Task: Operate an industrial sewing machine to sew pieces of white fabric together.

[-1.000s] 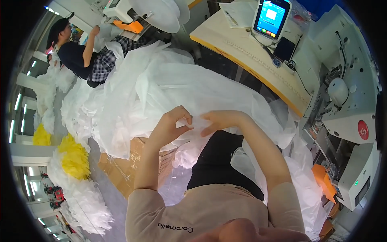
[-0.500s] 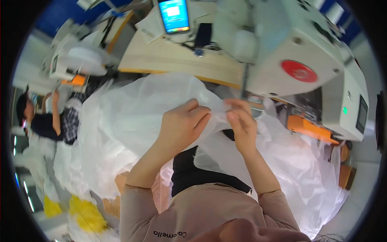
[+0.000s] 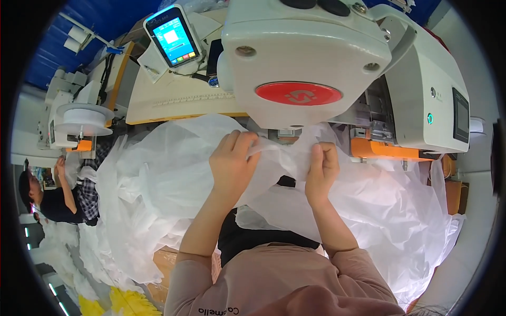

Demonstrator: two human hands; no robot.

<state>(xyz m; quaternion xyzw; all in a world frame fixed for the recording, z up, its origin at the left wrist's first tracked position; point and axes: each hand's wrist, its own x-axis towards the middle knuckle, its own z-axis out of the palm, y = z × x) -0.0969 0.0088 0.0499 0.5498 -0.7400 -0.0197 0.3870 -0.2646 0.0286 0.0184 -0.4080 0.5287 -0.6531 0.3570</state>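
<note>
Thin white translucent fabric (image 3: 176, 163) is spread over my lap and falls away on both sides. My left hand (image 3: 232, 160) pinches a gathered edge of it between thumb and fingers. A short distance to the right, my right hand (image 3: 322, 168) is closed on the same fabric, its thumb up and fingers curled. Between both hands the cloth runs as a loose strip. Just beyond them stands a large white sewing machine (image 3: 300, 55) with a red oval badge; its sewing area is mostly hidden under the head.
A lit control screen (image 3: 174, 39) stands on the pale worktable (image 3: 179, 97). Orange machine parts (image 3: 387, 150) sit at the right, with a white control box (image 3: 432, 110) above. At far left a co-worker (image 3: 60, 203) works at another machine. Yellow material (image 3: 129, 303) lies lower left.
My view has shifted, bringing the machine head toward the middle. My hands have moved apart, still gripping the fabric; the right hand was blurred before.
</note>
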